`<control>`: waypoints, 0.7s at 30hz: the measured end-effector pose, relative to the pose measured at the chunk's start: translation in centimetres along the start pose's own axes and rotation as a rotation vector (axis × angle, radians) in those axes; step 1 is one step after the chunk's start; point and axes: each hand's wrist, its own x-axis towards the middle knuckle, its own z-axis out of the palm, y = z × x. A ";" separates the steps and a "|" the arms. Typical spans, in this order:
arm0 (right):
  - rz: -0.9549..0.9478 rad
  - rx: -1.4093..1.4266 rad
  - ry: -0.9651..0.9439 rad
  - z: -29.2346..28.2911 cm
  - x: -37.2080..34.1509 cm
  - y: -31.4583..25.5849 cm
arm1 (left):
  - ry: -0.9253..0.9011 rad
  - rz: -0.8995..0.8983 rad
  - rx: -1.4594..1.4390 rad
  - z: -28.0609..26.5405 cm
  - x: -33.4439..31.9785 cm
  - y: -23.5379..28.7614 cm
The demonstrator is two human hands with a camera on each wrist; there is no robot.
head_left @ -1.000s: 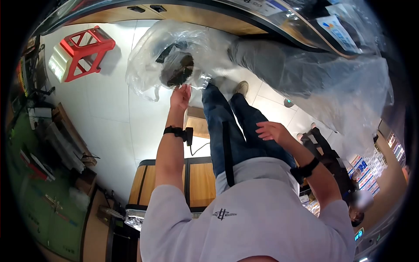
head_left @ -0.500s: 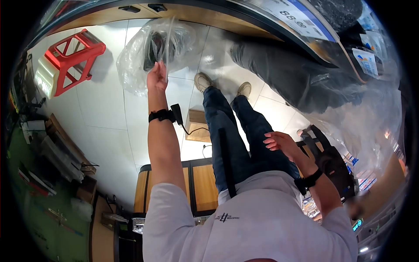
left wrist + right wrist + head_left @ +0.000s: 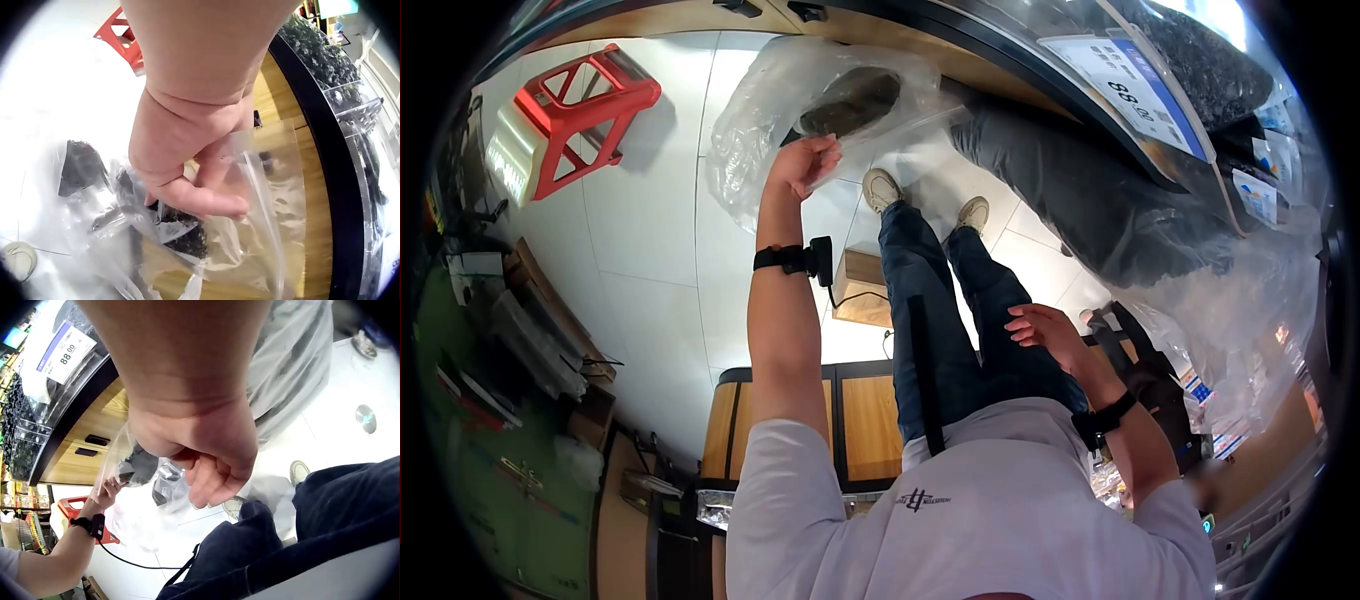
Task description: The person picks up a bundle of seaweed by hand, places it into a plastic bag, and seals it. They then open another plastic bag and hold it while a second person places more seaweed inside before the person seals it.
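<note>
My left hand (image 3: 805, 165) pinches a clear zip bag (image 3: 265, 206) between thumb and fingers. Dark, crinkled dried contents (image 3: 187, 240) sit low in it, and in the head view the bag slants up to the right. Below it spreads a large clear plastic sack (image 3: 735, 140) on the floor. Another dark packet (image 3: 81, 169) shows in the sack in the left wrist view. Beside my thigh hangs my right hand (image 3: 1045, 330), its fingers loosely bent and holding nothing. In the right wrist view, this hand (image 3: 209, 469) partly overlaps the sack.
A red stool (image 3: 580, 120) stands left of the sack. Wooden drawers under a black-edged counter (image 3: 75, 431) run along the far side, with a price sign (image 3: 1135, 90) above. A big sack with grey contents (image 3: 1080, 190) leans at right. A wooden block (image 3: 860, 285) lies near my feet.
My left hand has gone farther out from my body, then back a little to the right. The zip bag it holds has swung from upright to slanted. My right hand stays near my thigh.
</note>
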 end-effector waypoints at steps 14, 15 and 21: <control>-0.001 0.035 -0.013 -1.4 1.1 1.6 | 0.313 0.261 -0.393 -10.9 3.2 -8.2; -0.005 0.037 -0.015 -1.6 1.1 1.9 | 0.330 0.295 -0.412 -10.7 3.5 -8.1; 0.013 0.053 0.022 -2.2 1.1 2.6 | 0.313 0.433 -0.569 -7.9 5.5 -5.6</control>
